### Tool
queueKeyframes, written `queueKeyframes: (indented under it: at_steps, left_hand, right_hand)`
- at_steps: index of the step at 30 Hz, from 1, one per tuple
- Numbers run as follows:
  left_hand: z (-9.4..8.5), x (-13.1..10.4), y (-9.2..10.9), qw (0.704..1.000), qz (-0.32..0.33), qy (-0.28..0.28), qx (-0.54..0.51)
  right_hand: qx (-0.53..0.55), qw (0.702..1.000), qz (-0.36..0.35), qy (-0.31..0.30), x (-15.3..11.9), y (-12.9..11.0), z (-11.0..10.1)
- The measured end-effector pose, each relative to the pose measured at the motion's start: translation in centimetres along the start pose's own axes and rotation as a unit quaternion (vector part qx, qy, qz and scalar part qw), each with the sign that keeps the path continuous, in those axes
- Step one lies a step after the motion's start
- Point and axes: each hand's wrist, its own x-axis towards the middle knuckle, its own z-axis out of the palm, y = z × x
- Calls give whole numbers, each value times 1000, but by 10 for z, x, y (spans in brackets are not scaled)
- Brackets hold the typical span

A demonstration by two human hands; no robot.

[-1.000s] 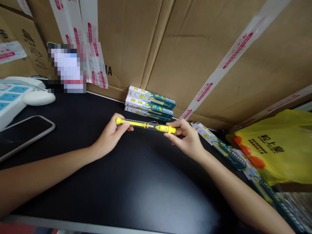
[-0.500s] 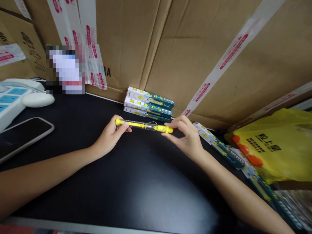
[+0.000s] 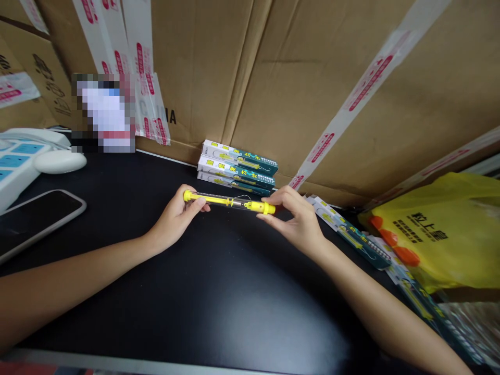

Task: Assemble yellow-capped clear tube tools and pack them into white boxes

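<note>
A tubular spring scale point(image 3: 213, 199), with a clear barrel and yellow ends, is held nearly level above the black table. My left hand point(image 3: 182, 213) is closed around its left end, the thumb lying along the barrel. At the other end, the fingers and thumb of my right hand point(image 3: 295, 216) pinch the yellow cap point(image 3: 269, 208). A thin curved wire point(image 3: 244, 197) shows behind the barrel near my right fingers. Just beyond the scale, several printed boxes point(image 3: 236, 169) picturing a similar scale are stacked against the cardboard.
More printed boxes point(image 3: 347, 229) lie along the right side, beside a yellow plastic bag point(image 3: 449, 229). At left are a phone point(image 3: 39, 221), a white mouse point(image 3: 60, 162) and a power strip point(image 3: 19, 161). A taped cardboard wall point(image 3: 312, 94) closes off the back.
The whole view has shifted very slightly. Both hands keep the same grip on the spring scale.
</note>
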Motion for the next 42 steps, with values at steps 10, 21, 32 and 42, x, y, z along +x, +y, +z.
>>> queueKeyframes:
  at_steps: [10,21,32,42]
  left_hand:
    - [0,-1,-2,1000,-5,-6,7]
    - [-1,1,-3,1000,-17,-7,-14]
    - [-1,0,-4,1000,-19,-6,-17]
    - [-1,1,-4,1000,-18,-5,-17]
  right_hand:
    - [3,998,58,-2,-3,0,4]
    - [132,976,160,-71,-13,6,11]
    - [83,988,126,-46,-9,6,6]
    - [31,997,70,-26,-2,2,3]
